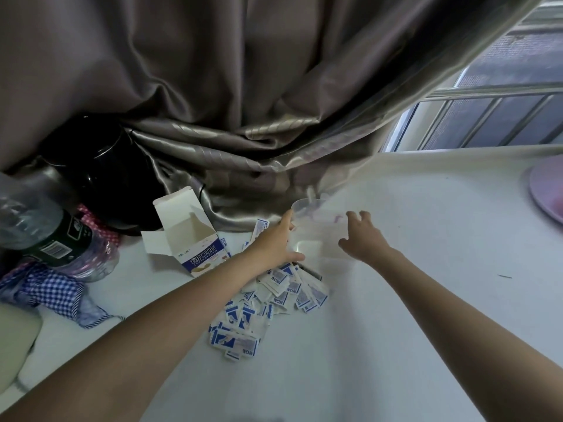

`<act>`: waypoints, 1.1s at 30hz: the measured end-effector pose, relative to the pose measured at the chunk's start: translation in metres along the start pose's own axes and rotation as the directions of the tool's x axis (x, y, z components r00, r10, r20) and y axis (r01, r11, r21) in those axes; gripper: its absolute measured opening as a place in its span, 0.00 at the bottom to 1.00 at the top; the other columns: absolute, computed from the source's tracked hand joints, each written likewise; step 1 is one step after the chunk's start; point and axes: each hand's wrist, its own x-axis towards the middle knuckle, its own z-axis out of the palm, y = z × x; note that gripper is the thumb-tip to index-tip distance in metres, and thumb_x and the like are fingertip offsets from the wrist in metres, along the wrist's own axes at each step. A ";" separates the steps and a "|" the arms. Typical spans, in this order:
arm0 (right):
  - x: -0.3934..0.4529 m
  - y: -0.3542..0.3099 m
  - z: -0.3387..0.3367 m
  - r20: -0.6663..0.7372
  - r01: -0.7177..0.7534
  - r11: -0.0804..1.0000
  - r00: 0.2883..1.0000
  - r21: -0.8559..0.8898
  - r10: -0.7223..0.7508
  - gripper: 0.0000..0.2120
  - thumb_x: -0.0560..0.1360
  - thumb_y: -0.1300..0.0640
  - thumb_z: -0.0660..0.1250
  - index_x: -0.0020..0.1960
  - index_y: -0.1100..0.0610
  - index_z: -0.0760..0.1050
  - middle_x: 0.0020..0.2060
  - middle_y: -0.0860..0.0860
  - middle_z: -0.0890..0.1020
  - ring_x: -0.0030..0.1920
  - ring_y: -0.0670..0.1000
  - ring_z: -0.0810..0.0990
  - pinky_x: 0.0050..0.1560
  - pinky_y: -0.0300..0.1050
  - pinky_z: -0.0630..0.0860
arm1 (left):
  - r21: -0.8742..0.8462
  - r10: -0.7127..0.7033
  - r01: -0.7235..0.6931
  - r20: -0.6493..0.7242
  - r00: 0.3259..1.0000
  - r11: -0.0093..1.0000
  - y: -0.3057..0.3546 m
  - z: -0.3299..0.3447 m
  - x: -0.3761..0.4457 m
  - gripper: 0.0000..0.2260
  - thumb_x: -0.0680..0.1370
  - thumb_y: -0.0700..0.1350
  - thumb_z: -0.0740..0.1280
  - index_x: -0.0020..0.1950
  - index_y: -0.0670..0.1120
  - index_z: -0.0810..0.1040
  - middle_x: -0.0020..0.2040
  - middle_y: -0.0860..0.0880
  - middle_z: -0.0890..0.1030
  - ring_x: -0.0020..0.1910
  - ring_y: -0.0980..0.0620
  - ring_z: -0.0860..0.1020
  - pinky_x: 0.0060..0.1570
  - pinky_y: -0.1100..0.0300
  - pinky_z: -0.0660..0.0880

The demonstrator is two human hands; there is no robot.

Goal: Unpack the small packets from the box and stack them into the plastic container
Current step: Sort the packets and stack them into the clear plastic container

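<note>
A person's left hand (278,239) grips the left side of a clear plastic container (316,236) on a white table (426,239), thumb at the near corner and fingers reaching up its far-left rim. The right hand (362,236) hovers at the container's right edge, at about three o'clock from it, with fingers spread and loosely bent; whether they touch the plastic cannot be told. The container sits near the middle of the view, its far end against the hem of a grey curtain (243,102) that hangs across the top of the scene.

At six o'clock from the container, a loose heap of small blue-and-white packets (274,303) lies scattered on the table, trailing toward the person between the two bare forearms. A few more packets (260,228) show just beyond the left wrist. At nine o'clock stands the opened cardboard box (195,242), flaps up, blue print on its front.

Farther out at nine o'clock sit a clear plastic bottle (36,226) with a dark label, a black rounded pot (103,178) and a crumpled blue checked cloth (58,290). At three o'clock, by the table's right edge, part of a pink dish (548,190) shows. A barred window (499,117) fills the two o'clock corner.
</note>
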 end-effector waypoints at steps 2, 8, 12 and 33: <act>-0.006 -0.002 0.002 -0.038 -0.007 0.998 0.999 -0.061 0.005 0.24 0.75 0.62 0.60 0.70 0.60 0.59 0.69 0.61 0.58 0.62 0.65 0.70 0.56 0.52 0.70 | 0.031 0.018 -0.019 0.017 1.000 0.999 0.001 -0.002 -0.001 0.43 0.71 0.48 0.73 0.76 0.47 0.47 0.73 0.46 0.65 0.68 0.45 0.70 0.67 0.51 0.68; -0.043 -0.053 0.013 -0.329 0.426 0.897 0.835 -0.119 -0.441 0.12 0.74 0.65 0.59 0.56 0.64 0.76 0.54 0.61 0.78 0.52 0.62 0.78 0.50 0.53 0.74 | 0.243 0.158 -0.134 -0.084 0.984 0.961 -0.026 -0.014 -0.029 0.15 0.79 0.44 0.61 0.65 0.45 0.72 0.65 0.49 0.74 0.62 0.49 0.74 0.60 0.55 0.71; -0.055 -0.084 0.063 0.032 0.443 0.863 0.893 -0.244 -0.449 0.14 0.78 0.61 0.55 0.61 0.62 0.72 0.55 0.60 0.79 0.54 0.61 0.79 0.50 0.50 0.75 | 0.374 0.179 -0.207 0.108 0.978 0.904 -0.055 -0.012 -0.050 0.19 0.79 0.43 0.61 0.70 0.48 0.69 0.70 0.51 0.68 0.69 0.50 0.67 0.65 0.55 0.67; -0.058 -0.027 0.083 0.084 0.389 0.896 0.921 -0.215 -0.380 0.13 0.78 0.50 0.59 0.55 0.59 0.73 0.60 0.53 0.72 0.54 0.58 0.78 0.49 0.50 0.75 | 0.330 0.161 -0.200 0.143 0.977 0.922 -0.077 -0.014 -0.064 0.18 0.78 0.41 0.59 0.68 0.48 0.68 0.70 0.52 0.67 0.67 0.52 0.68 0.59 0.60 0.68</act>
